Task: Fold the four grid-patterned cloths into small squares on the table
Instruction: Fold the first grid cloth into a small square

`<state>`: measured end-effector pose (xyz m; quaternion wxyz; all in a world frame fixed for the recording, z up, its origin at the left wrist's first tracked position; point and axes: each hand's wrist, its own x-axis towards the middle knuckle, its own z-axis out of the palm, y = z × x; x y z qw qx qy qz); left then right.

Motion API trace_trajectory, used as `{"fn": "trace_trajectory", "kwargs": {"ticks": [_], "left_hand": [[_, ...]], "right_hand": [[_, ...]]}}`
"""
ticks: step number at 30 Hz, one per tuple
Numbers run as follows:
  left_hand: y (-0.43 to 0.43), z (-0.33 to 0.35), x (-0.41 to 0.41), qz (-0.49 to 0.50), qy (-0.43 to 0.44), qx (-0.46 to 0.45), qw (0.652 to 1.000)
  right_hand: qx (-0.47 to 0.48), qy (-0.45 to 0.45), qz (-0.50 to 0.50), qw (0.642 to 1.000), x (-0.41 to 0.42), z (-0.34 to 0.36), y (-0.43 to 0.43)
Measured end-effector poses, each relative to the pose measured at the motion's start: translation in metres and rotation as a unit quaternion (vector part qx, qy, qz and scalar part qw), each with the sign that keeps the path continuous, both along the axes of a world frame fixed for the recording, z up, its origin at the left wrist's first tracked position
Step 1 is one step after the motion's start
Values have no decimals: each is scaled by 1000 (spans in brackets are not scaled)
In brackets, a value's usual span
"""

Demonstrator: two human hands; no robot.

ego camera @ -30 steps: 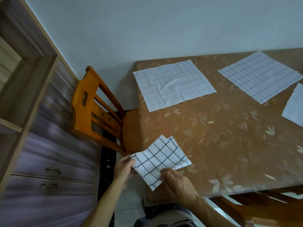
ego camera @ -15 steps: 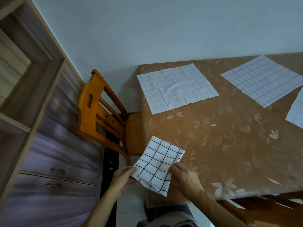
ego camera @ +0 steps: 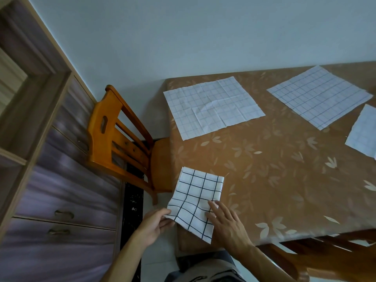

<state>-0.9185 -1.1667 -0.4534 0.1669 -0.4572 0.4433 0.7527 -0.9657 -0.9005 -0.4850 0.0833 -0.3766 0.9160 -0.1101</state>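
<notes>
Folded cloth [ego camera: 196,202] at table [ego camera: 264,180] near-left corner, partly overhanging. Thin, limp, light (likely slides easily). Left hand [ego camera: 154,224] pinches overhanging corner; right hand [ego camera: 227,222] flat, fingers straight, pressing top. Grip corners.

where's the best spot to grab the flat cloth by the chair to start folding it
Pinch the flat cloth at its two near corners, coming from the person's side of the table. It lies fully spread, with that edge closest and free. Its left near corner sits close to the table edge beside the chair, so fingers could likely slide under it there.
</notes>
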Motion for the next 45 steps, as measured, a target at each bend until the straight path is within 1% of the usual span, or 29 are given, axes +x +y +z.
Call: {"fn": "trace_trajectory", "kwargs": {"ticks": [4,10,12,15,17,19,21,24,26,27,29,33,36,38,42,45], "left_hand": [[1,-3,3,-17,0,3,1000],[-1,-4,5,-20,-14,-4,1000],[0,-1,6,-35,-8,4,999],[5,6,7,-60,16,4,998],[7,9,8,-75,41,-30,996],[8,12,8,-114,70,-96,986],[9,10,7,-159,84,-158,971],[12,1,8,-223,62,-190,954],[14,-1,10,-291,71,-224,927],[15,0,11,-309,78,-232,919],[16,1,12,-310,79,-232,919],[16,-3,11,-283,42,-228,931],[19,-5,8,-270,28,-231,934],[21,-6,7,-270,18,-235,933],[21,-7,4,-265,3,-238,934],[21,-8,5,-257,0,-232,938]], "right_hand": [[-34,-4,24,999,4,-21,7],[-29,-16,-10,999,0,-17,14],[-50,-24,-20,998,0,-14,15],[-105,-55,-55,991,0,-12,19],[-159,-86,-84,980,-2,-8,19],[-197,-126,-116,965,-6,1,18],[-192,-158,-142,958,-10,8,18],[-172,-204,-158,951,-13,11,20],[-173,-216,-180,944,-16,9,21],[-174,-221,-193,940,-18,8,21],[-177,-232,-213,932,-21,8,19],[-172,-282,-241,913,-27,11,17],[-206,-319,-290,878,-29,8,12],[-212,-323,-326,863,-30,4,10],[-220,-320,-352,852,-32,0,9],[-228,-292,-364,854,-35,-1,8]]}}
